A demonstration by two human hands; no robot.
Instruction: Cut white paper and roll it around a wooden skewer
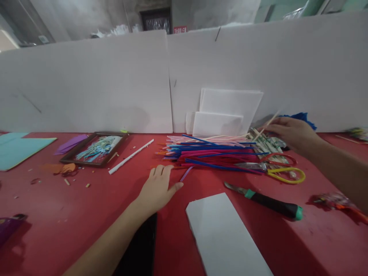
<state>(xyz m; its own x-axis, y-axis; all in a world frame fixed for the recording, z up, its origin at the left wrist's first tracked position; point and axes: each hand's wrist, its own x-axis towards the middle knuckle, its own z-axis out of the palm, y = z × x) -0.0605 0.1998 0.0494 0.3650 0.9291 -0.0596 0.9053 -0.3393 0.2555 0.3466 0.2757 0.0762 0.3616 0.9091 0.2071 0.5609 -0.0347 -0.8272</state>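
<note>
My left hand (158, 188) lies on the red table with its fingers apart, just left of a short purple pipe cleaner (187, 173). Beyond it is a pile of pink, blue and red pipe cleaners (212, 153). At the right, my right hand (283, 128) pinches a thin pale wooden stick (268, 125) above some patterned packets (266, 146). Scissors with one red and one yellow handle (284, 175) rest at the pile's right end. Nearer to me lie a utility knife (267, 202) and a white foam board (227, 234).
A framed tray (86, 163) of paper strips and a white stick (130, 157) lie at left. White sheets (230, 103) lean on the white partition (115, 84). A black flat object (140, 249) lies under my left forearm. Teal sheets (23, 151) are far left.
</note>
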